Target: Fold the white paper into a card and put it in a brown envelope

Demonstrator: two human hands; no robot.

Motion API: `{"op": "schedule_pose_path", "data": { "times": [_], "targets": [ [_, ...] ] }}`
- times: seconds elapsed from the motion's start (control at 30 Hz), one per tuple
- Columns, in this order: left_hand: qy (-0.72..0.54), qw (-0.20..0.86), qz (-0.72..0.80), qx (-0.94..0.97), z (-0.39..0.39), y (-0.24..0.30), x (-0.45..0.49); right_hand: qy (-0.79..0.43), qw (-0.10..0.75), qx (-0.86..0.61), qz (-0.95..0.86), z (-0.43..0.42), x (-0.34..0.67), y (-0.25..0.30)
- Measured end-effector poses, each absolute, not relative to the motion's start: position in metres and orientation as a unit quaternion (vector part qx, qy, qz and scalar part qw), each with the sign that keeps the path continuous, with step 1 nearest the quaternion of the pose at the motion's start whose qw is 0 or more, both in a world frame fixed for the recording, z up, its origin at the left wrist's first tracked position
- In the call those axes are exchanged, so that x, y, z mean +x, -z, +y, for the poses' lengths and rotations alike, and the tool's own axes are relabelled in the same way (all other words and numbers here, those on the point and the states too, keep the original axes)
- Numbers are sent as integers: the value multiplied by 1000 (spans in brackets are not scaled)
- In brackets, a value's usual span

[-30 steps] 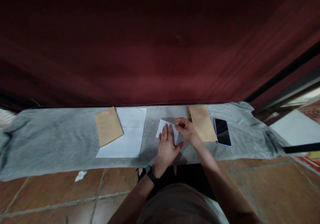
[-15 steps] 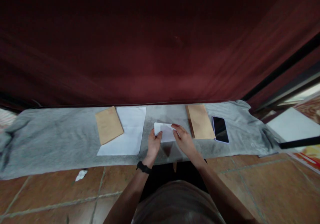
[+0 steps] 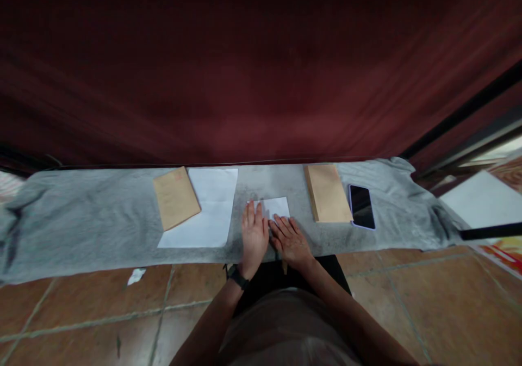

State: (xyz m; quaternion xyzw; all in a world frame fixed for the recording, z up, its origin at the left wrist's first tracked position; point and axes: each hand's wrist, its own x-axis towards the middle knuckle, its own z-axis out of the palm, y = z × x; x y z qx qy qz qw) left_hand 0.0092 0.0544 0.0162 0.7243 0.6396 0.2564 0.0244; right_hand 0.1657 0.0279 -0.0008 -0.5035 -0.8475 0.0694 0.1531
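Observation:
A small folded white paper [image 3: 277,206] lies on the grey cloth [image 3: 89,230] in front of me. My left hand [image 3: 253,236] rests flat on its left part, fingers stretched out and together. My right hand [image 3: 289,239] lies flat beside it, fingertips on the paper's near edge. Both hands press down and hold nothing. A black watch sits on my left wrist.
A brown envelope [image 3: 175,197] lies on a white sheet [image 3: 207,208] to the left. A stack of brown envelopes [image 3: 328,193] and a dark phone [image 3: 361,206] lie to the right. A dark red curtain hangs behind. A paper scrap [image 3: 136,275] lies on the tiled floor.
The folded paper was turned square and laid flat. My left hand went from pinching its edge to lying flat on it, and my right hand drew back to its near edge.

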Motion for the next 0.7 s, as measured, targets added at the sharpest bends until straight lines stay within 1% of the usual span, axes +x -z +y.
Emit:
{"op": "schedule_pose_path", "data": {
  "times": [0.13, 0.27, 0.53, 0.7],
  "targets": [
    [-180, 71, 555, 809, 26, -8, 16, -71, 139, -488, -859, 26, 167, -1],
    [-132, 53, 569, 810, 12, -3, 8, -67, 139, -489, -859, 25, 170, -3],
    [-110, 6, 612, 783, 5, -2, -20, -17, 166, -534, -829, 17, 188, 1],
    [-117, -10, 628, 769, -1, 1, -29, 5, 163, -549, -820, 14, 196, 3]
  ]
}}
